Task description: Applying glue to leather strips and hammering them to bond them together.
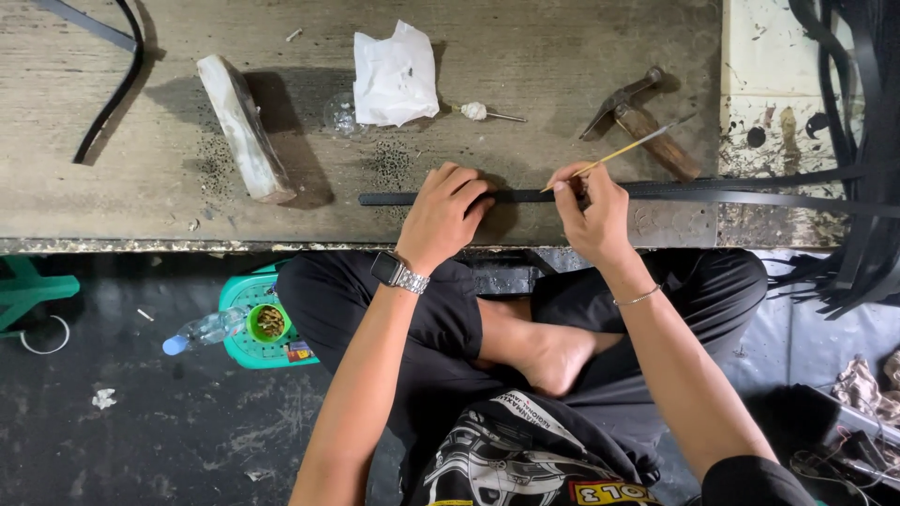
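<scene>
A long black strap (394,199) lies along the front of a worn wooden board (141,178). My left hand (442,214) presses down on the strap, fingers curled over it. My right hand (592,211) pinches a thin yellow-handled brush (619,151), its tip down on the strap just right of my left hand. The strap runs on to the right past both hands toward a bundle of black straps (858,187).
On the board lie a hammer (640,117), a crumpled white paper (394,80), a pale long block (246,128) and a small white-tipped stick (480,112). On the dark floor sit a green stool (246,351) with a small green cup (269,322) and a plastic bottle (199,332).
</scene>
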